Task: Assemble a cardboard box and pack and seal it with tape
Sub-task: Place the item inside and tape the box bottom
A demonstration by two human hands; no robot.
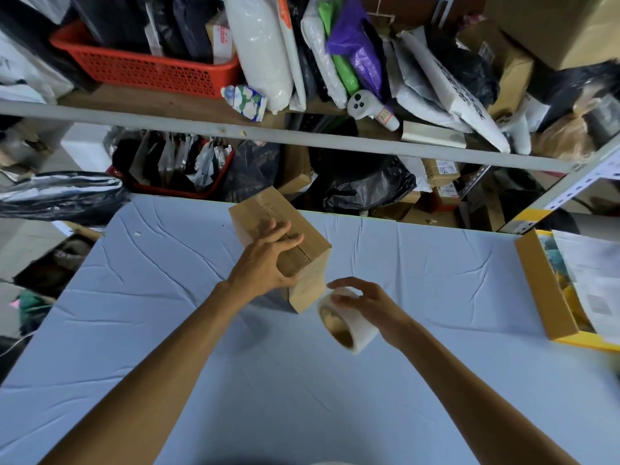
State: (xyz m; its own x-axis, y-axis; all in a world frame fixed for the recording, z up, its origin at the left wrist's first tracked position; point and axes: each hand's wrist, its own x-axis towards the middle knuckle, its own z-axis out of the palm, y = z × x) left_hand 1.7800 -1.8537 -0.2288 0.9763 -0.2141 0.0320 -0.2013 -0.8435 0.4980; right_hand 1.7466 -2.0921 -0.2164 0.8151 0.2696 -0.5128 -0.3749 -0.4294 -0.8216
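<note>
A small brown cardboard box (258, 213) stands closed on the pale blue table cloth (167, 297), with clear tape along its top seam. My left hand (265, 260) lies on the box's near top edge, fingers spread over the flaps and thumb against the side. Just right of the box's near corner, my right hand (365, 300) grips a roll of clear tape (349, 323) from above. The roll is tilted, its brown core facing me, and blurred.
An open yellow-edged cardboard box (543, 290) with papers sits at the table's right edge. Behind the table runs a metal shelf rack (302, 139) crammed with bags, a red basket (151, 68) and cartons. Black bags lie on the floor to the left.
</note>
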